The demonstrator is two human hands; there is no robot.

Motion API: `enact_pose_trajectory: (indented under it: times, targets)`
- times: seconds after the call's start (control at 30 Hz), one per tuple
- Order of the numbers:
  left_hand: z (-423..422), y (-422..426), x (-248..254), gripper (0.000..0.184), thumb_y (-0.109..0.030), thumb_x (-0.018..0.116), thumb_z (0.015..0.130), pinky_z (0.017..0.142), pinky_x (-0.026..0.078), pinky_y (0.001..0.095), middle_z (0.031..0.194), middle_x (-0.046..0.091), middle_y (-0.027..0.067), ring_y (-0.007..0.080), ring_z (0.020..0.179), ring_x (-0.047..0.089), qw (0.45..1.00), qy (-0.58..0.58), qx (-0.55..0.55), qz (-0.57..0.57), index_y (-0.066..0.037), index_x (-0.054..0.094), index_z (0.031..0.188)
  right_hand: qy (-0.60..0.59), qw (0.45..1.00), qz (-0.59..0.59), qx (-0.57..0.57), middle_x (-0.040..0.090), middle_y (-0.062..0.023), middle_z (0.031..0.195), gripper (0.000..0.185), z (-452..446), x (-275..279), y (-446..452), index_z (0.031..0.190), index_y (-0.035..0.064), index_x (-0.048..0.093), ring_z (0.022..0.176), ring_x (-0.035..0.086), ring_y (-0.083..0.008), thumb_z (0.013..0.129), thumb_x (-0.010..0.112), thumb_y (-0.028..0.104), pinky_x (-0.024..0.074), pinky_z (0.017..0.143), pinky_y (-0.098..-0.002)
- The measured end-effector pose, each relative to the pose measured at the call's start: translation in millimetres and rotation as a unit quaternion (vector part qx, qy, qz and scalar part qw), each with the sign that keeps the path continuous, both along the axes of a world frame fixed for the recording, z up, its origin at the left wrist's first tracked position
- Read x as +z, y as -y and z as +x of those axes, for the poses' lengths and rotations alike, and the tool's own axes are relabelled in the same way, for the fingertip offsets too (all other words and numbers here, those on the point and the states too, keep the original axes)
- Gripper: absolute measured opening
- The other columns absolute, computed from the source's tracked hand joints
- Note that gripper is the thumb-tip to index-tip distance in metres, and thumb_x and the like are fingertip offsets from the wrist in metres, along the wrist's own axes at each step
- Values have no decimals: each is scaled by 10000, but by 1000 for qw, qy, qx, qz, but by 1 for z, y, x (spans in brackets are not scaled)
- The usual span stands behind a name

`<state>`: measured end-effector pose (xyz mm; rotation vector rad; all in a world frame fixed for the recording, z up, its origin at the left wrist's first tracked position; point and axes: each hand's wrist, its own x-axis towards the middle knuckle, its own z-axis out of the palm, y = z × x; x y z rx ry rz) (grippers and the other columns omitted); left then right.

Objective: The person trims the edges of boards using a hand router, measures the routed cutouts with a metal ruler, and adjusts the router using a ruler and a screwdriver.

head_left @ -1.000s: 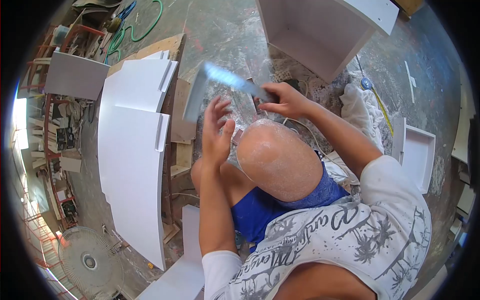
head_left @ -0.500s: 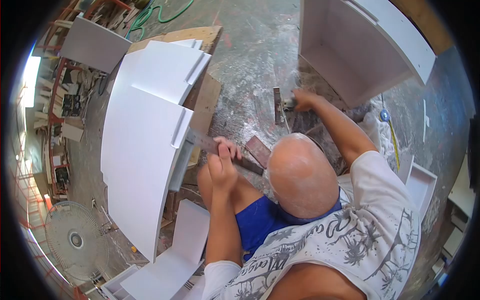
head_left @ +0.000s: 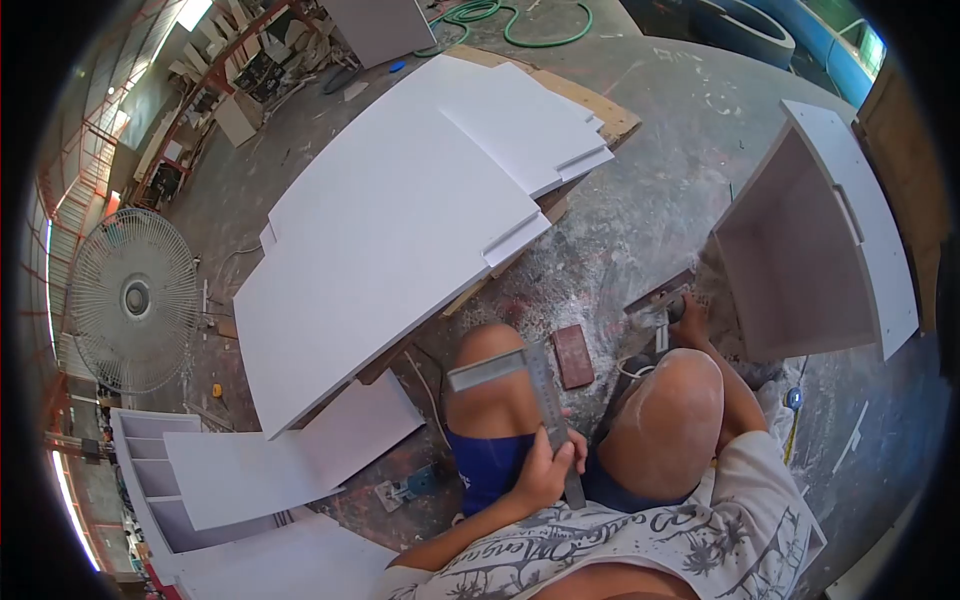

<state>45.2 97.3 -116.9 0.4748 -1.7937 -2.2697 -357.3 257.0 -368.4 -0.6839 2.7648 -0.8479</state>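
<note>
My left hand (head_left: 545, 470) is closed round the blade of a metal try square (head_left: 545, 395), held above my lap between my knees. The square's wide stock points left over my knee, apart from the panels. On the floor beyond my other knee, my right hand (head_left: 688, 325) grips a handheld power tool with a flat metal base (head_left: 660, 292); its exact kind is hard to make out. Large white panels (head_left: 390, 215) lie stacked in front of me, each with a narrow strip at its near right edge. A reddish-brown block (head_left: 572, 357) rests on the dusty floor between the hands.
An open white cabinet box (head_left: 800, 250) stands at the right. A fan (head_left: 135, 297) is at the far left. White compartment pieces (head_left: 150, 450) and a blue tool (head_left: 415, 484) lie at the lower left. A green hose (head_left: 545, 42) is at the back; a tape measure (head_left: 793, 398) lies right.
The try square has come away from the white panel's edge and back over my lap, turned upright in my left hand. My right hand stays on the power tool. The view has turned.
</note>
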Motion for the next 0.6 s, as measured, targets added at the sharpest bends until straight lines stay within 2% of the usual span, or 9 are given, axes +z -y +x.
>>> enact_pose_trajectory:
  times: [0.07,0.17,0.27,0.3,0.37,0.43,0.5,0.57,0.6]
  targets:
    - [4,-9,1,617,-134,394,1101,694,537,338,1058,579,148,177,666,581,999,11,-31,-11,-54,50,1607,14,996,-87,-1,703,-202,1064,640,-6,-3,-8,1258,67,600,1021,698,-337,691,876,179,552,910,-493]
    - [-4,-10,15,732,-85,378,1088,678,539,309,1102,581,156,142,652,577,996,-8,-53,-69,-76,-108,1636,145,951,-269,40,699,-128,1000,547,-15,69,-1,1246,46,608,936,684,-220,760,842,130,565,827,-396]
    - [-36,12,21,659,-57,380,1075,679,547,311,1106,582,155,136,638,573,986,-29,-97,-130,-59,56,1648,-10,962,-257,90,689,-68,961,433,-15,175,19,1153,32,653,881,659,-163,792,855,157,553,780,-348]
    - [-53,24,39,574,-21,413,1047,650,529,318,1114,581,151,148,653,573,970,-24,-109,-217,-48,280,1605,1,956,-283,80,696,-66,971,425,-9,214,25,1127,28,669,888,659,-171,784,869,178,549,790,-355]
    - [-95,43,32,520,-28,478,1014,663,512,341,1121,579,143,179,710,584,908,-118,-23,-402,-37,414,1530,33,947,-318,44,703,-67,984,420,3,283,38,1095,24,687,902,656,-179,776,886,210,541,806,-356]
    - [-136,52,62,582,-138,628,983,705,501,369,1115,563,127,223,753,578,895,-133,31,-425,-32,417,1515,50,949,-311,19,700,-77,1012,456,12,335,50,1130,20,671,919,654,-188,784,886,227,535,822,-351]
    - [-167,56,109,826,-284,810,878,798,519,437,1174,548,187,349,959,634,932,-25,-27,-360,-23,381,1533,41,960,-277,19,694,-92,1060,527,22,375,60,1210,13,637,940,657,-208,798,877,237,534,840,-351]
    - [-198,59,108,968,-300,889,791,808,517,402,1117,537,149,291,903,575,910,-108,-2,-400,-38,354,1554,206,864,-452,83,681,-146,1125,668,42,401,73,1336,-6,519,999,669,-261,814,862,231,531,880,-373]
    - [-210,58,109,1040,-308,929,748,813,515,385,1088,532,130,262,876,545,896,-153,8,-418,-45,341,1565,211,848,-476,102,666,-188,1161,737,51,402,79,1392,-17,438,1047,666,-305,822,846,213,524,911,-393]
